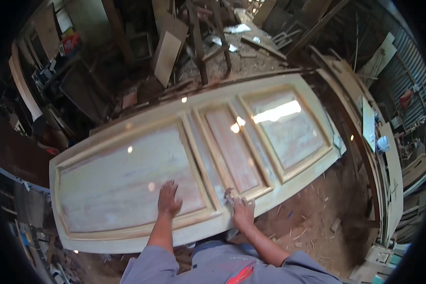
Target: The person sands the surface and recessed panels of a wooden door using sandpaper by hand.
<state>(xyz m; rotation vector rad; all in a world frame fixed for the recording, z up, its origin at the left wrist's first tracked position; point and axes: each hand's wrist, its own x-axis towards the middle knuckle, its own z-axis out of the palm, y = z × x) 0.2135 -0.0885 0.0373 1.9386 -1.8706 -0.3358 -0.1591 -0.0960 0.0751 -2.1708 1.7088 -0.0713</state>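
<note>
A large pale door panel (pixel 127 184) with three framed recesses lies flat in front of me. My left hand (pixel 169 199) rests on the big left recess near its lower right corner, fingers apart and holding nothing. At the lower end of the narrow middle recess, my right hand (pixel 242 210) is on the door's edge rail, its fingers bent round a small crumpled piece (pixel 229 195) that looks like cloth or sandpaper. Bright patches of sunlight fall on the right and middle recesses.
Long boards (pixel 364 128) and a white-blue cup (pixel 382 144) stand on the right. Wood scraps litter the dirt floor (pixel 307 213). Behind the door, a pale board (pixel 168 59) leans among timber. Part of another person (pixel 51 137) shows at the left.
</note>
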